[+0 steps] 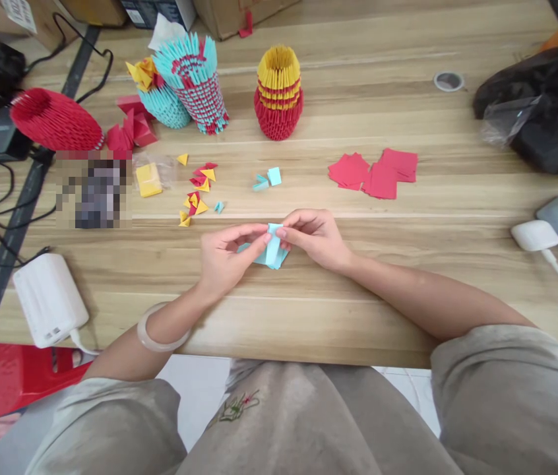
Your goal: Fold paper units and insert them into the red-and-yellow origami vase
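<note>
A small light-blue paper is folded between both hands just above the wooden table. My left hand pinches its left side with thumb and fingers closed. From the right, my right hand pinches its top edge. A few more light-blue sheets lie under the hands. A pale bangle circles my left wrist.
Red paper squares lie back right; small folded red, yellow and blue pieces back left. Three tall paper vases and a red bowl shape stand further back. A white charger, cables, a black bag and a tape roll surround.
</note>
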`<state>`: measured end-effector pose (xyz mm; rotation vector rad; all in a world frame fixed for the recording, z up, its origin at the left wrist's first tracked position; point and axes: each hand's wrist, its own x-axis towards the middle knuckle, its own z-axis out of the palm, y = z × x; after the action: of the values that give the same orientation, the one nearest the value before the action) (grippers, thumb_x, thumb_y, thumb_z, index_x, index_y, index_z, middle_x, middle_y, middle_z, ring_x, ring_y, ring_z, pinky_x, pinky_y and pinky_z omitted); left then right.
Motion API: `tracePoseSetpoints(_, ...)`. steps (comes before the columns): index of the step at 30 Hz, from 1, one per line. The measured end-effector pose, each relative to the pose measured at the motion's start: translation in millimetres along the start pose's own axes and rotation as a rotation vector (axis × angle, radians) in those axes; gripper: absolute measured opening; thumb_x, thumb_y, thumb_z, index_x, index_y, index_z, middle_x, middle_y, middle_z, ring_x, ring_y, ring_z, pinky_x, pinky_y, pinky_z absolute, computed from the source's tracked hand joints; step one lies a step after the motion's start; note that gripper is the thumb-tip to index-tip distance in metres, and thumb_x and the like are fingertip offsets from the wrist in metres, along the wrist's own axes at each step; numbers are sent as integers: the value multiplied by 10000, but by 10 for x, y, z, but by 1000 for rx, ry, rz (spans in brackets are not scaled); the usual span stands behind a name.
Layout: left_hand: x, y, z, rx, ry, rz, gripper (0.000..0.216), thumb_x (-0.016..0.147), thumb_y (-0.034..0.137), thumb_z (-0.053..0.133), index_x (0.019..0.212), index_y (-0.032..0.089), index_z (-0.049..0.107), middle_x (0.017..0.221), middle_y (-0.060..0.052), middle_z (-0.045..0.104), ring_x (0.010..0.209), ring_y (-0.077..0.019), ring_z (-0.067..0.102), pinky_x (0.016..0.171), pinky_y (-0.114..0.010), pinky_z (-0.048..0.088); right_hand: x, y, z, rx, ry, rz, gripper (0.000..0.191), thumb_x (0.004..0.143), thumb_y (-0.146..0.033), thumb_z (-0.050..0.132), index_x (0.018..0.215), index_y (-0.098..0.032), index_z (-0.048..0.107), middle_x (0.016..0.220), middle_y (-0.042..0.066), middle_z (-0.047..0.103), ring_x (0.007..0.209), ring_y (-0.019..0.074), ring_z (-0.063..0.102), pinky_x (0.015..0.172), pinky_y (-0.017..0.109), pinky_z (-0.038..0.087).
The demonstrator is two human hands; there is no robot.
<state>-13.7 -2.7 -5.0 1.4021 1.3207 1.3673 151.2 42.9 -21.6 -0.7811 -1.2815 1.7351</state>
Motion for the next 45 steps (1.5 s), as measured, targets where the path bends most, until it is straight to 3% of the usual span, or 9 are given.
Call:
tracePoseSetpoints(10, -7, -6, 16, 47, 24, -8, 157, 673, 246, 791, 817, 191, 762, 761, -27, 759, 659, -161, 705, 604, -253, 604, 1, 4, -3, -19, 13, -10, 311, 677, -436, 774, 678, -157, 636, 563, -22, 626, 514, 80, 559, 518, 221, 505)
tracePoseSetpoints(22, -15, -41, -27, 95, -40, 105, 174, 730, 191, 750, 898, 236, 766, 867, -31, 763, 759, -167, 714, 672, -254, 597, 12, 19, -5, 6, 9, -7, 328, 642, -432, 799, 650, -161, 615, 562, -27, 627, 521, 80, 566, 525, 222, 509)
tracePoseSetpoints(38, -5, -31, -49, 195, -51, 204, 181, 749, 173, 729, 908, 252, 766, 854, -20, 759, 729, -150, 698, 649, -242, 565, 14, 22, -10, 26, 9, -25, 289, 644, -391, 807, 651, -160, 633, 572, -24, 641, 530, 87, 580, 530, 226, 512)
tracePoseSetpoints(45, -4, 6, -34, 182, -56, 193, 167, 745, 172, 728, 892, 240, 770, 832, -24, 755, 703, -143, 688, 628, -237, 559, -2, -5, -13, -39, 38, -68, 307, 725, -435, 736, 640, -153, 648, 563, -10, 635, 522, 87, 578, 526, 224, 511)
